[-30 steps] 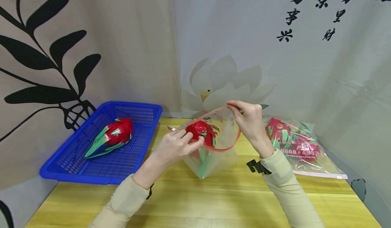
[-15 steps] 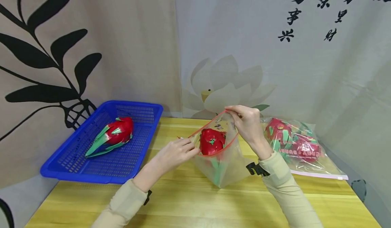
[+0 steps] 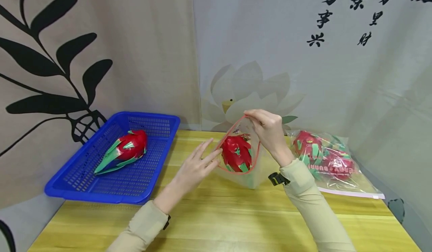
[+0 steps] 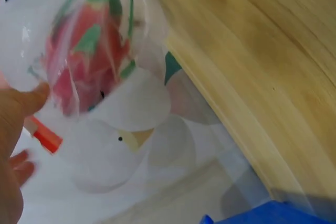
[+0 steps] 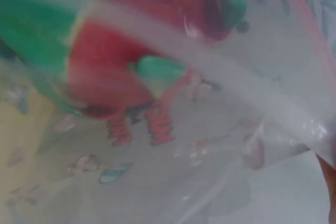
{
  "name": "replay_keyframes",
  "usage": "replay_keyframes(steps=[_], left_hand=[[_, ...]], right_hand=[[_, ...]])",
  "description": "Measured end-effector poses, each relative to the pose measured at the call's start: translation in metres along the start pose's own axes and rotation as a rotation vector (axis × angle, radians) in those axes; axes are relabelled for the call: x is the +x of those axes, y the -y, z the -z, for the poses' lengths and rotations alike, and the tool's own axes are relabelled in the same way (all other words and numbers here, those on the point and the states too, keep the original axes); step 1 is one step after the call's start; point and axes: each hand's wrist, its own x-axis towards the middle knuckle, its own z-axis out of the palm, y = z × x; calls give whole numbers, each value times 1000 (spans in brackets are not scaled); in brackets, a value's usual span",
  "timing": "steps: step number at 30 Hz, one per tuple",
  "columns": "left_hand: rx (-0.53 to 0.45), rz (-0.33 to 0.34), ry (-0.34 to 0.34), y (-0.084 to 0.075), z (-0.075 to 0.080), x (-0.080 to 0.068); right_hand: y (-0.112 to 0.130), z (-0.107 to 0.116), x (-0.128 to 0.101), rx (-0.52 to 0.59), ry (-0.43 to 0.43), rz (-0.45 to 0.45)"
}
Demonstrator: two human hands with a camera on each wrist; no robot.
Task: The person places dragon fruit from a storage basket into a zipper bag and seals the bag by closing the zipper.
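Note:
A clear zip bag (image 3: 249,180) with a red zip edge stands with its mouth gaping toward me. Inside it sits a dragon fruit (image 3: 237,152), red with green tips; the left wrist view shows this dragon fruit (image 4: 84,61) through the film. My right hand (image 3: 268,130) pinches the upper right of the bag's rim. With fingers extended, my left hand (image 3: 197,165) is at the left side of the mouth, fingertips right at the rim. Close to its thumb in the left wrist view is the red zip end (image 4: 47,137).
On the left, a blue basket (image 3: 104,190) holds another dragon fruit (image 3: 129,147). A second zip bag (image 3: 357,186), with a pale zip edge and dragon fruits inside, lies at right on the wooden table (image 3: 209,222). A printed cloth (image 3: 253,30) hangs behind.
The left fingers have let go of the rim and straightened. The bag has shifted right and its mouth has turned more toward me; the right hand keeps its pinch, now slightly higher and further left.

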Motion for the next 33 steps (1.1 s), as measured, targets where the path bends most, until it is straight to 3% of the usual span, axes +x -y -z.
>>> replay_keyframes(steps=[5, 10, 14, 19, 22, 27, 33], left_hand=[[42, 44, 19, -8, -6, 1], [69, 106, 24, -9, -6, 8], [73, 123, -4, -7, -5, 13], [74, 89, -14, -3, -4, 15], [71, 66, -19, -1, -2, 16], [75, 71, -71, 11, 3, 22], [107, 117, -123, 27, 15, 36]], right_hand=[[-3, -2, 0, -45, 7, 36], [-3, 2, 2, -176, 59, 21], [-3, 8, 3, -212, 170, -107], [-5, 15, 0, -151, 360, -336], [-8, 16, -2, -169, 414, -403], [-14, 17, -1, -263, 323, -378], [-18, 16, 2, -270, 168, -293]])
